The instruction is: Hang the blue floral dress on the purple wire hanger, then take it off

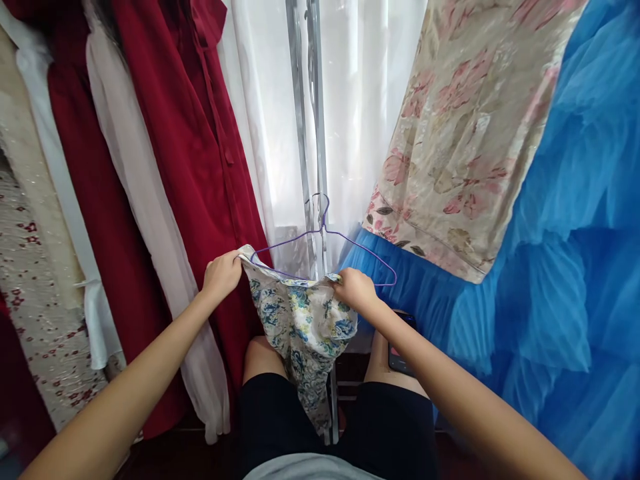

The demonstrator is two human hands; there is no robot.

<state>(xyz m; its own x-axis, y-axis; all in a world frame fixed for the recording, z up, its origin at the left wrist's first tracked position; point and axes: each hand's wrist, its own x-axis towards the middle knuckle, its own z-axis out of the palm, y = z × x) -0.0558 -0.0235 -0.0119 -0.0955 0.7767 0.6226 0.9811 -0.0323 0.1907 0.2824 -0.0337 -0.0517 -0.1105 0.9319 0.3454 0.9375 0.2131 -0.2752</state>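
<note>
A small floral garment (305, 327) with blue and yellow flowers hangs between my hands, in front of my knees. My left hand (221, 275) is closed on its left top corner. My right hand (354, 288) is closed on its right top edge. A thin purple wire hanger (325, 235) sits just behind the garment's top edge, its left end inside the fabric and its right end sticking out bare over the blue tulle. The hanger's hook points up beside a metal pole (311, 133).
Dark red dresses (195, 153) and pale garments (150, 213) hang at the left. White sheer curtain (360, 100) fills the middle. A pink floral garment (465, 133) and a blue tulle skirt (565, 267) hang at the right. A phone (400, 357) rests on my right thigh.
</note>
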